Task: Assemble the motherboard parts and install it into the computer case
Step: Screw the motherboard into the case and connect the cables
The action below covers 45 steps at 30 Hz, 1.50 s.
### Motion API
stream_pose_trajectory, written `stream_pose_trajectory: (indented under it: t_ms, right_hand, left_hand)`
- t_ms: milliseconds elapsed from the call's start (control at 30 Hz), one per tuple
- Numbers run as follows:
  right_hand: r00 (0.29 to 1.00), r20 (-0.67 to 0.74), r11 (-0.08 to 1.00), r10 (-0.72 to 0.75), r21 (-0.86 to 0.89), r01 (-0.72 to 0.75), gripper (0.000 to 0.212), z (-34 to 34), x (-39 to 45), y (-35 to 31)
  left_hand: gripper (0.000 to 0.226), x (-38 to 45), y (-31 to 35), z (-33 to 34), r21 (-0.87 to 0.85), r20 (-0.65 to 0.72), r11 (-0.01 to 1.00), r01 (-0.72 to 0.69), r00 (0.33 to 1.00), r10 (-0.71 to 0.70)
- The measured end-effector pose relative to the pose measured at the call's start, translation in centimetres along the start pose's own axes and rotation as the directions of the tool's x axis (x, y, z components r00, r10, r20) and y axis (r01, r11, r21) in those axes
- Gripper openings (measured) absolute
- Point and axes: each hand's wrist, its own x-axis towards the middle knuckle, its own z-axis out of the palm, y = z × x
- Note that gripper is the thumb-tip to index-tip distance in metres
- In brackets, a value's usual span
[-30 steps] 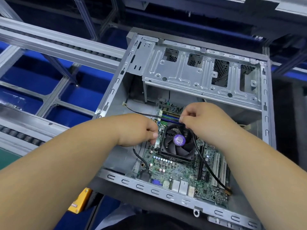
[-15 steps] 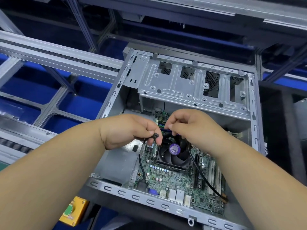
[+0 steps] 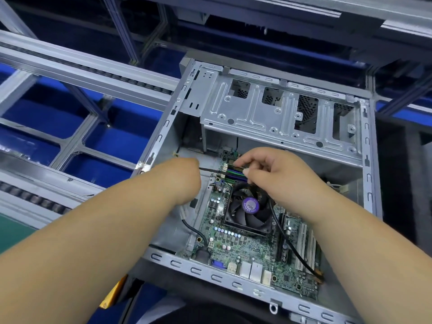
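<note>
1. Both bare forearms are stretched forward and angled inward, so the hands are brought close together.
2. The left hand (image 3: 184, 181) is turned away, its fingers hidden.
3. The right hand (image 3: 275, 174) is held knuckles-up, fingers (image 3: 243, 160) curled downward in a pinch.

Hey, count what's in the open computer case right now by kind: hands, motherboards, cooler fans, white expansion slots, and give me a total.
Hands: 2, the left hand and the right hand
Motherboards: 1, the motherboard
Cooler fans: 1, the fan
White expansion slots: 2, slot and slot
Total: 6
</note>
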Motion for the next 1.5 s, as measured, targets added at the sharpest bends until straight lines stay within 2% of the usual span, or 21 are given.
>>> stream_pose_trajectory:
  t_ms: [33,67,133,233,533,700,867,1033,1267,1500]
  right_hand:
    - [1.0,-0.003,1.0,0.008,-0.003,-0.008,0.018,-0.1,-0.1,0.1]
    - [1.0,-0.006,1.0,0.013,-0.018,-0.013,0.018,-0.1,-0.1,0.2]
    - [1.0,-0.017,0.998,0.019,-0.063,-0.02,0.018,-0.1,-0.1,0.4]
    - [0.999,-0.031,0.992,0.042,-0.116,-0.046,0.018,-0.1,-0.2,0.4]
    - [0.994,-0.008,0.965,0.107,-0.241,-0.106,0.017,0.0,0.0,0.1]
    - [0.99,-0.03,0.953,0.138,-0.269,-0.141,0.016,-0.1,-0.1,0.4]
    - [0.979,-0.014,0.924,0.205,-0.327,-0.198,0.015,-0.1,0.1,0.6]
    - [0.981,-0.007,0.911,0.192,-0.37,-0.181,0.018,0.0,0.2,0.5]
    - [0.985,-0.007,0.899,0.17,-0.409,-0.158,0.017,0.0,0.3,0.2]
    - [0.988,-0.033,0.906,0.152,-0.395,-0.152,0.017,-0.3,0.4,0.2]
  left_hand:
    - [0.029,-0.2,0.3,0.1,0.193,0.049,0.981,0.006,0.999,-0.016]
    - [0.033,-0.2,0.4,0.2,0.29,0.085,0.957,0.005,0.996,-0.03]
    - [0.035,-0.2,0.5,0.2,0.357,0.113,0.934,-0.008,0.993,-0.034]
    - [0.035,0.0,0.4,0.3,0.37,0.135,0.928,-0.036,0.991,-0.016]
    - [0.027,1.3,-0.1,0.8,0.375,0.148,0.923,-0.089,0.988,0.036]
    - [0.026,1.3,-0.3,1.6,0.384,0.208,0.912,-0.142,0.976,0.064]
    - [0.03,1.0,-0.5,1.5,0.3,0.218,0.923,-0.24,0.96,0.178]
    - [0.029,0.9,-0.3,1.4,0.135,0.266,0.924,-0.358,0.911,0.315]
    - [0.026,0.7,-0.1,1.9,0.062,0.364,0.91,-0.41,0.858,0.362]
    - [0.026,0.1,0.3,1.7,0.051,0.408,0.918,-0.393,0.848,0.34]
